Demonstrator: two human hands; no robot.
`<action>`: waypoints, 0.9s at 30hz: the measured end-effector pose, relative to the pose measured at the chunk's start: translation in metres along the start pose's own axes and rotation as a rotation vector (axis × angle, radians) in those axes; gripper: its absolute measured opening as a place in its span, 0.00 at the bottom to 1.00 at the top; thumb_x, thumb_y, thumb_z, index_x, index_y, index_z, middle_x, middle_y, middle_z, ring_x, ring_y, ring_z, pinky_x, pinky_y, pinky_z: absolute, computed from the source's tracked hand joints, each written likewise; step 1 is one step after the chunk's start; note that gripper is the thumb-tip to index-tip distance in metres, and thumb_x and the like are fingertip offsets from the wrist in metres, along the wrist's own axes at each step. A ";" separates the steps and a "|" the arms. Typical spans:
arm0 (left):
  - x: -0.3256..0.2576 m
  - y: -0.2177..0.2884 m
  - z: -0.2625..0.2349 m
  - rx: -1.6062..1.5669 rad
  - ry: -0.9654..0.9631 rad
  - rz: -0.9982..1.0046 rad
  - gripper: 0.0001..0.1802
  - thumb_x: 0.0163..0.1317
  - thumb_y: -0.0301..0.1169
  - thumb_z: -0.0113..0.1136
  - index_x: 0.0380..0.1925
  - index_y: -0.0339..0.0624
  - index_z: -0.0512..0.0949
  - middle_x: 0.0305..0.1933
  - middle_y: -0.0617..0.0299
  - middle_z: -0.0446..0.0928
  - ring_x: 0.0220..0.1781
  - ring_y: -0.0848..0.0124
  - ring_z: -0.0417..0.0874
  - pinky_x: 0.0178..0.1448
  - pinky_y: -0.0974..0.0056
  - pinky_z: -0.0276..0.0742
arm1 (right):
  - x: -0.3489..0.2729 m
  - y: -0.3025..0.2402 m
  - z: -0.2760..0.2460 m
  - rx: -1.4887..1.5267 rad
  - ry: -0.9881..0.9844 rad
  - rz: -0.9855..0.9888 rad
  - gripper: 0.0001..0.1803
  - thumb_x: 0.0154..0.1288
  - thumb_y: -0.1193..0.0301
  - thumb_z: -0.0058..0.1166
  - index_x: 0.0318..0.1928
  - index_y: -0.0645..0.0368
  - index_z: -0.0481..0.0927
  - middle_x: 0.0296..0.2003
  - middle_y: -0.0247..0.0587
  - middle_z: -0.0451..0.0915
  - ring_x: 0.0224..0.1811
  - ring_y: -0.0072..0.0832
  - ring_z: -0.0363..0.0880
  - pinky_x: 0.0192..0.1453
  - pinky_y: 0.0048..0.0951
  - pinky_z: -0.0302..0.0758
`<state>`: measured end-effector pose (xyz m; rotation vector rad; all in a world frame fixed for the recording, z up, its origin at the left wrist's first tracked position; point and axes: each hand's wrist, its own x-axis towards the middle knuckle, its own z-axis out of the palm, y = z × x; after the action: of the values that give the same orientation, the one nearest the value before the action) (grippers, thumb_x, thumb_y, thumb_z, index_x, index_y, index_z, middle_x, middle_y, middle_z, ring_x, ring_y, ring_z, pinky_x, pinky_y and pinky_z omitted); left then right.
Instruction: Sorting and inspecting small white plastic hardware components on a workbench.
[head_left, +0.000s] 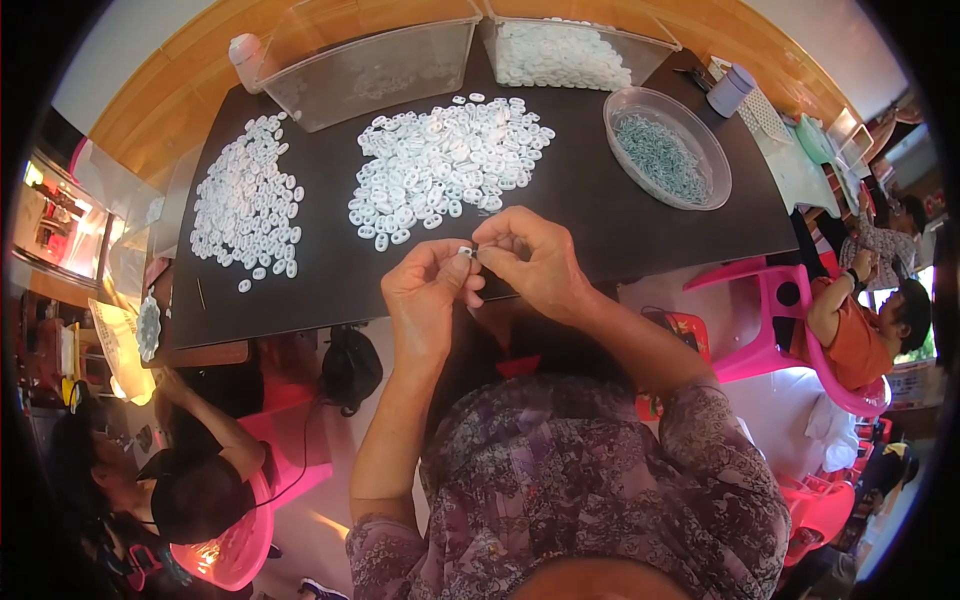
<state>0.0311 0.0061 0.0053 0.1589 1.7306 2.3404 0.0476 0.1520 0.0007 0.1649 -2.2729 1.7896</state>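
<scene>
My left hand (428, 292) is closed in a pinch on a small white plastic piece (465, 251), over the front edge of the dark table (590, 235). Right beside it, the fingertips of my right hand (535, 262) are pressed together at the piece's right side. Whatever lies between those right fingertips is too small to name. Just beyond my hands is a large heap of white oval plastic pieces (450, 155) with holes in them. A second, looser heap of the same ovals (245, 195) spreads over the table's left side.
At the back right, a round clear tub (716, 180) holds many thin blue-grey metal pieces. Two clear bins stand along the back: one bin (370, 75) at left, another (650, 62) with white pieces. A lilac bottle (731, 90) stands far right. People sit on pink chairs (770, 300) either side.
</scene>
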 end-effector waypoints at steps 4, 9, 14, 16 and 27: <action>0.001 -0.003 -0.009 -0.107 0.031 -0.063 0.06 0.61 0.22 0.55 0.35 0.29 0.76 0.28 0.56 0.78 0.25 0.73 0.78 0.25 0.72 0.75 | 0.001 -0.004 0.000 -0.001 -0.025 0.036 0.06 0.57 0.80 0.55 0.37 0.64 0.76 0.29 0.31 0.76 0.28 0.13 0.72 0.32 0.17 0.71; 0.000 -0.008 -0.012 -0.141 0.005 -0.031 0.06 0.61 0.24 0.57 0.34 0.31 0.76 0.27 0.57 0.77 0.24 0.73 0.78 0.24 0.72 0.75 | 0.002 -0.001 0.005 -0.022 -0.077 0.057 0.07 0.59 0.79 0.56 0.39 0.65 0.76 0.31 0.33 0.78 0.32 0.14 0.75 0.37 0.17 0.73; -0.001 -0.007 -0.013 -0.137 0.018 -0.033 0.05 0.61 0.23 0.55 0.33 0.31 0.76 0.26 0.59 0.76 0.23 0.74 0.76 0.23 0.72 0.72 | 0.003 0.001 0.011 0.058 -0.089 0.060 0.07 0.56 0.81 0.56 0.37 0.65 0.75 0.25 0.31 0.75 0.24 0.11 0.70 0.27 0.17 0.69; -0.001 -0.008 -0.014 -0.139 0.019 -0.036 0.04 0.61 0.23 0.55 0.33 0.31 0.76 0.25 0.59 0.76 0.23 0.74 0.76 0.23 0.72 0.72 | 0.003 0.000 0.012 0.053 -0.096 0.068 0.07 0.57 0.81 0.55 0.37 0.65 0.75 0.25 0.31 0.75 0.24 0.11 0.70 0.27 0.16 0.69; -0.005 -0.009 -0.013 -0.109 0.022 -0.031 0.03 0.63 0.21 0.52 0.33 0.31 0.75 0.26 0.60 0.75 0.23 0.77 0.74 0.23 0.73 0.70 | 0.002 0.002 0.016 0.148 -0.115 0.106 0.05 0.57 0.80 0.55 0.36 0.65 0.75 0.24 0.29 0.74 0.24 0.10 0.70 0.27 0.16 0.68</action>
<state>0.0340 -0.0049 -0.0072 0.0874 1.5981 2.4153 0.0432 0.1371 -0.0044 0.1810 -2.2640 2.0536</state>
